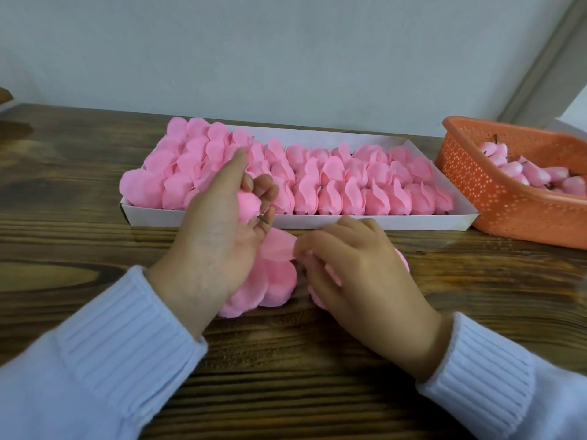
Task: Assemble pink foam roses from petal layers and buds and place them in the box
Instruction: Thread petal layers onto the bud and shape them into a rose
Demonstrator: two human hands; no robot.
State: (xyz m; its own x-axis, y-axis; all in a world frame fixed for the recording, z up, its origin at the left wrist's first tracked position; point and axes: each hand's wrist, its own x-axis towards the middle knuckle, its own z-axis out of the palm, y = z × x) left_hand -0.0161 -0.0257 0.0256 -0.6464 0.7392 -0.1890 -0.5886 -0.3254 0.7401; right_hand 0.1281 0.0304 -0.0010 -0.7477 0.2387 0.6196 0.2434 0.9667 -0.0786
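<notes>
Light soft, even, moderately bright; no hard shadows. Faint sheen on the wooden table [79, 185] left of the box [413, 222]; thin dim shadow just in front of the box. Table edge behind the box bows: wide-angle distortion. Sleeves [111, 360], well in front of the box, slightly soft.

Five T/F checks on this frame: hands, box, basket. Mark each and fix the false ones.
1. The left hand holds a pink bud. True.
2. The right hand lies flat and holds nothing. False: it pinches the top petal layer.
3. The white box is empty. False: it is packed with pink roses.
4. The orange basket sits right of the box and holds loose buds. True.
5. The petal stack is in the basket. False: the petal stack lies on the wooden table, under the hands.
</notes>
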